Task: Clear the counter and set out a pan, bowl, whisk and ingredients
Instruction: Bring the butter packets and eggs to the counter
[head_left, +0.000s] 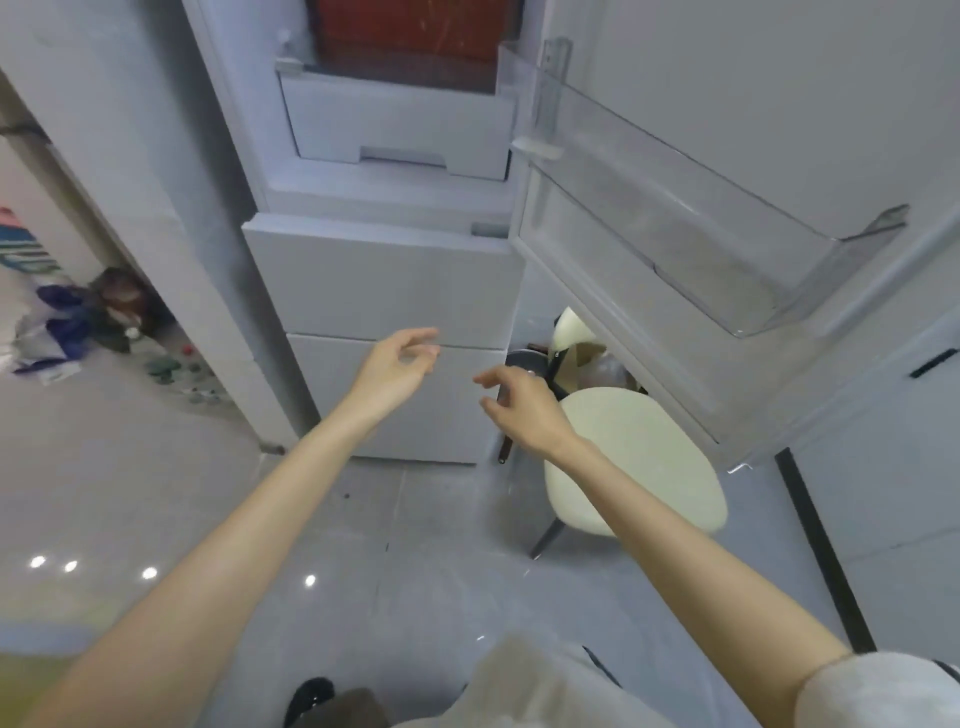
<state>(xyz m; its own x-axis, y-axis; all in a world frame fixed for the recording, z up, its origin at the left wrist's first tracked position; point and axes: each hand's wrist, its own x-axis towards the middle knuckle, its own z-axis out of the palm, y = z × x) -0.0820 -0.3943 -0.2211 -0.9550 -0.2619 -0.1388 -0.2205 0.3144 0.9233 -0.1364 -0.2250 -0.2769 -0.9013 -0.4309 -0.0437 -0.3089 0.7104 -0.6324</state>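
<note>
Both hands empty: left hand (400, 364) and right hand (519, 405) are held out in front of the fridge (384, 280), fingers loosely curled, gripping nothing (probably between reaches). Its door (727, 78) stands wide open to the right, likely for fetching ingredients. Only a red item (415, 31) shows inside up top; lower drawers closed. Counter, bowl, whisk not in view. Dark round thing (540, 364) beside the cream chair (634, 457) might be the pan, can't tell. Setting-out looks barely started.
</note>
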